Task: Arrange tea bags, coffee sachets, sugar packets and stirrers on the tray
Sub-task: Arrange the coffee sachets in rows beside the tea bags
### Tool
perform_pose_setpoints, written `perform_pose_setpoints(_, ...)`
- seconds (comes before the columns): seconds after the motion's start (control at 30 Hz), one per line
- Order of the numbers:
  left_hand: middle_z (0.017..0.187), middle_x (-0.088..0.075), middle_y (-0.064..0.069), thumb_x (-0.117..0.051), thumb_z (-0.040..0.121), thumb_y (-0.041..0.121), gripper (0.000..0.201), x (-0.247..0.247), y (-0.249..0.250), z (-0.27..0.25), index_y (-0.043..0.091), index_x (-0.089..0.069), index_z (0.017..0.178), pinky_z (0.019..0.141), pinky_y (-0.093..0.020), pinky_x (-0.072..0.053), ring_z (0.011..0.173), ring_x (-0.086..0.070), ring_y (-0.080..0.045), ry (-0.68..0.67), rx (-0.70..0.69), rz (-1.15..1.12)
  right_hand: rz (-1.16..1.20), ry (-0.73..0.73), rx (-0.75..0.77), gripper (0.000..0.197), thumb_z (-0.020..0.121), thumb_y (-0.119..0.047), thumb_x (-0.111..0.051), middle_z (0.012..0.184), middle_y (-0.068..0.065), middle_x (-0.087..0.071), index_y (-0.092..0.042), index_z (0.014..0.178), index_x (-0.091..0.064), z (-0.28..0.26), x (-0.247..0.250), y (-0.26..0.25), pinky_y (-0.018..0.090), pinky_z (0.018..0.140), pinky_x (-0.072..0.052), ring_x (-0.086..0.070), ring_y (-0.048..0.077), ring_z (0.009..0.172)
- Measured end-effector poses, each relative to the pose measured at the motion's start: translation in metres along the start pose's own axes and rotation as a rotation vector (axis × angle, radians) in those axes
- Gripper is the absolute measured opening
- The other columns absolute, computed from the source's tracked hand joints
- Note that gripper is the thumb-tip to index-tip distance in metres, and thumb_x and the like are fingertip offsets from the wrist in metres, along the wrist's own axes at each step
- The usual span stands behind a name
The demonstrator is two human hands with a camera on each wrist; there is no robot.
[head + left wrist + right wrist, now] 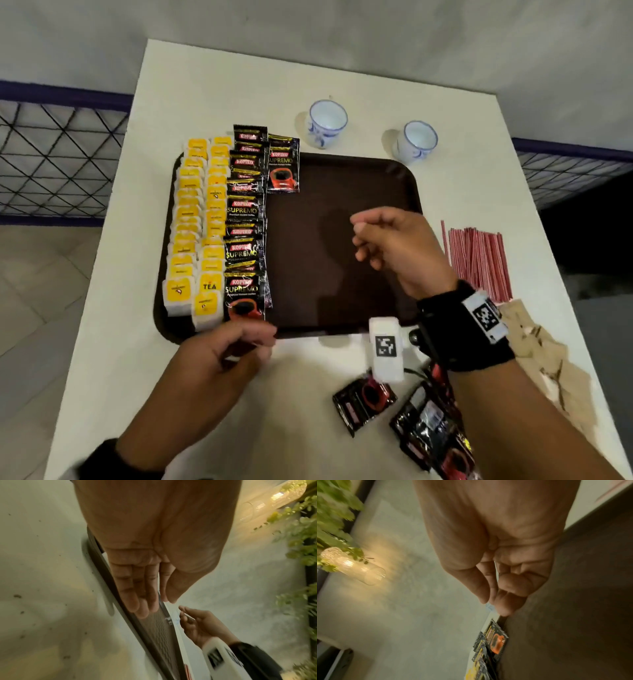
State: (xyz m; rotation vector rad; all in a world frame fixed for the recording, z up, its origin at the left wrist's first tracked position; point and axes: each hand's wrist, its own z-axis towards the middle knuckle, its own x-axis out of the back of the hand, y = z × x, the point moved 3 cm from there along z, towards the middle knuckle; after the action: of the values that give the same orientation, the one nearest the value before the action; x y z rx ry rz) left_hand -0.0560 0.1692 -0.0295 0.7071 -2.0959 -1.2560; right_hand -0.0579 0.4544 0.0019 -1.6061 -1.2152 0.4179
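Coffee sachets (245, 219) and tea bags (197, 219) lie in rows on the tray's (342, 240) left; right hand (394, 246) hovers above it, loosely curled, empty; left hand (219, 356) rests relaxed at its near edge.

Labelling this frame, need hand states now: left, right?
Left hand: open, fingers straight in the left wrist view, holding nothing, at the tray near edge.
Right hand: open, fingers loosely curled, empty, above the tray.

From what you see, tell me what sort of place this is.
Probably a hotel or café refreshment setup: a brown serving tray lined with tea bags and coffee sachets, two cups and bundled red stirrers on a white table.
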Motion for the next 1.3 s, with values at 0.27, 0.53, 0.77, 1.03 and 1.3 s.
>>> perform_pose_setpoints(0.27,0.105,-0.066,0.025,-0.072,0.089,0.036,0.025,-0.079,0.007,-0.026,0.04,-0.066,0.113,0.075,-0.007,-0.047,0.097,-0.06,0.009,-0.177,-0.086,0.398,-0.341,-0.038,-0.076,0.013,0.086,-0.011,-0.075,0.078,0.0,-0.074,-0.021,0.095,-0.074,-0.138,0.085,0.089,0.016,0.059,-0.048,-0.068,0.007,0.062)
perform_pose_setpoints(0.53,0.135,-0.04,0.007,-0.067,0.087,0.049,0.067,-0.162,0.019,-0.023,0.028,-0.036,0.143,0.1,-0.031,-0.045,0.127,-0.041,-0.017,-0.216,-0.103,0.893,-0.578,-0.01,-0.034,0.018,0.086,-0.021,-0.076,0.084,-0.018,-0.069,-0.033,0.097,-0.07,-0.19,0.131,0.141,0.005,0.066,-0.043,-0.062,-0.011,0.078)
perform_pose_setpoints(0.77,0.121,-0.049,0.001,-0.077,0.081,0.034,0.056,-0.168,0.015,-0.016,0.024,-0.045,0.126,0.082,-0.027,-0.044,0.11,-0.048,-0.019,-0.16,-0.032,0.916,-0.664,0.008,-0.07,0.022,0.082,-0.024,-0.078,0.087,-0.013,-0.065,-0.031,0.098,-0.066,-0.221,0.144,0.168,0.015,0.066,-0.048,-0.061,0.002,0.077)
perform_pose_setpoints(1.03,0.11,-0.049,0.007,-0.075,0.08,0.021,0.039,-0.172,0.025,-0.016,0.024,-0.054,0.113,0.079,-0.028,-0.053,0.096,-0.055,-0.015,-0.176,-0.075,0.828,-0.829,0.036,-0.067,0.033,0.077,-0.011,-0.077,0.107,-0.005,-0.062,-0.027,0.106,-0.072,-0.254,0.147,0.208,0.031,0.069,-0.055,-0.066,0.019,0.088)
perform_pose_setpoints(1.3,0.108,-0.051,0.011,-0.071,0.087,0.028,0.037,-0.207,0.03,-0.016,0.026,-0.058,0.122,0.084,-0.02,-0.046,0.091,-0.053,-0.007,-0.257,-0.107,0.702,-0.799,-0.013,0.083,0.043,0.07,-0.003,-0.076,0.097,-0.002,-0.058,-0.025,0.106,-0.071,-0.249,0.119,0.219,0.029,0.065,-0.052,-0.063,0.023,0.089)
